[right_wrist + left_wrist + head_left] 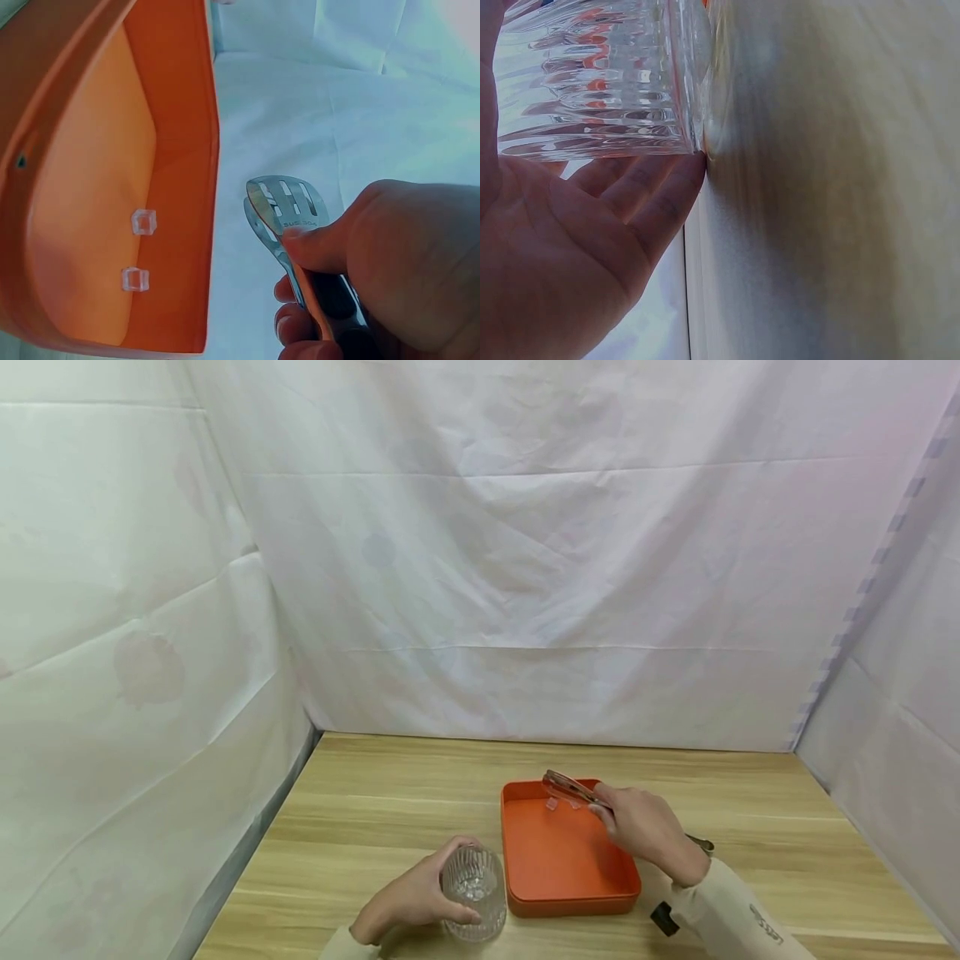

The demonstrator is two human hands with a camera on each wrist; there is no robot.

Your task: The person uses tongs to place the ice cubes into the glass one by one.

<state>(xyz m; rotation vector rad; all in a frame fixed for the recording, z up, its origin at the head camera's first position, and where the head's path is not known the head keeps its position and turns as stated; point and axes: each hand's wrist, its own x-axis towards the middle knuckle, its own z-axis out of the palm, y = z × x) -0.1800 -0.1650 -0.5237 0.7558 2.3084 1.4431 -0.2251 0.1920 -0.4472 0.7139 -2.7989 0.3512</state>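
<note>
My left hand is curled round a clear ribbed glass, thumb on its near side and fingers behind. In the left wrist view the glass has its base at the wooden tabletop. My right hand grips metal tongs over the far side of a square orange tray. The right wrist view shows the slotted heads of the tongs close together, with nothing visible between them. Inside the tray lie two small clear cubes, near its far wall.
The wooden table extends on both sides of the tray and behind it. White cloth hangs at the back and both sides. A small black object shows beside the right sleeve.
</note>
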